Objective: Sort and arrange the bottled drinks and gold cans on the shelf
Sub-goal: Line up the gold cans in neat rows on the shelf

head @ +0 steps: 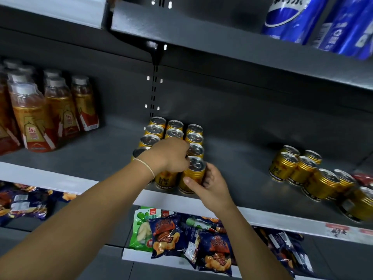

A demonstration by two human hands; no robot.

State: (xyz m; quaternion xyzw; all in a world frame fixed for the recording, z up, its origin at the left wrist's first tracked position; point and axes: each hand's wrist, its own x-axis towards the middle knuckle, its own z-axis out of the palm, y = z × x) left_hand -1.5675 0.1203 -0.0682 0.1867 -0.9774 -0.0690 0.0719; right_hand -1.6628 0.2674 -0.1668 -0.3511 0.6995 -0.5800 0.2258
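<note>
Gold cans (174, 130) stand in three neat rows in the middle of the grey shelf (113, 152). My right hand (210, 186) grips the front can (192, 174) of the right row, at the shelf's front edge. My left hand (169, 156) curls over the top of the front can (164, 179) of the middle row; its fingertips are hidden behind the hand. A loose cluster of gold cans (302, 170) stands at the right of the same shelf. Bottled amber drinks (50, 110) with white caps stand at the left.
Blue cola cans (314, 19) sit on the shelf above at the right. Snack bags (189, 241) lie on the shelf below. A red packet (363, 177) lies behind the right-hand cans. Bare shelf floor lies between the bottles and the can rows.
</note>
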